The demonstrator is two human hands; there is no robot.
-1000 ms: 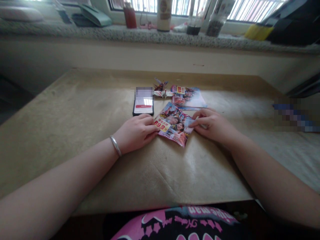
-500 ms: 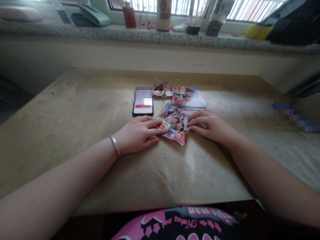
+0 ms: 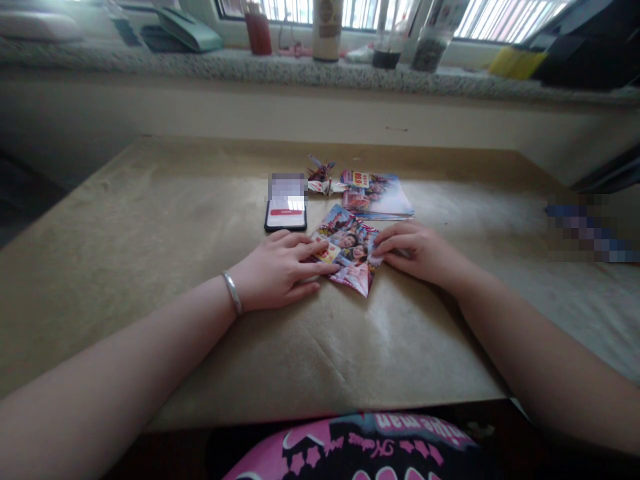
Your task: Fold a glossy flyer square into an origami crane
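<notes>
A folded piece of colourful printed paper lies on the brown paper-covered table in front of me. My left hand, with a silver bangle on the wrist, lies flat with its fingers stretched over the paper's left part and presses it down. My right hand rests on the paper's right edge, fingers extended and close together, pressing there. Neither hand lifts the paper.
A phone with a lit screen lies just beyond my left hand. Behind it sit a small folded paper figure and a stack of printed sheets. Bottles and jars stand on the stone window ledge.
My left hand has slid to the right, further onto the paper, and now covers its yellow price mark. The paper looks folded narrower. My right hand has barely shifted.
</notes>
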